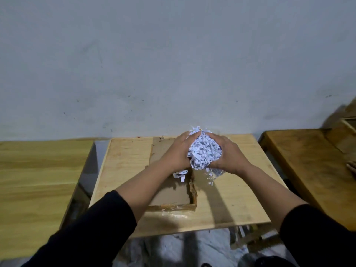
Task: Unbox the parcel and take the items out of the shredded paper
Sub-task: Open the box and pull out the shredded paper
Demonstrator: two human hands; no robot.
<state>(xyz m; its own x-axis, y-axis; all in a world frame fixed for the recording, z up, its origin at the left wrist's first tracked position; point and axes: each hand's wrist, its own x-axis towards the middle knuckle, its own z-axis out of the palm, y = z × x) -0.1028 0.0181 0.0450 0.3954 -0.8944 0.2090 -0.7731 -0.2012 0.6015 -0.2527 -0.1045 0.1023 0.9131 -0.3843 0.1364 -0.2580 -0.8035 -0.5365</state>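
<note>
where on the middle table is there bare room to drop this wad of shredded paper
Bare wood on the middle table lies right of the open cardboard box, and in a narrower strip between the box and the table's left edge. It is crowded at the box's far end, where the left hand and right hand clasp the shredded paper.

1. The person is wearing a black long-sleeved top.
2. The left sleeve (100, 228) is sitting pushed up to about mid-forearm, leaving the forearm and wrist bare.
3. The right sleeve (316, 236) is ending at a similar point, its cuff plain and unmarked.
4. The left hand (178, 153) and right hand (229, 154) are showing bare, with no gloves.
</note>
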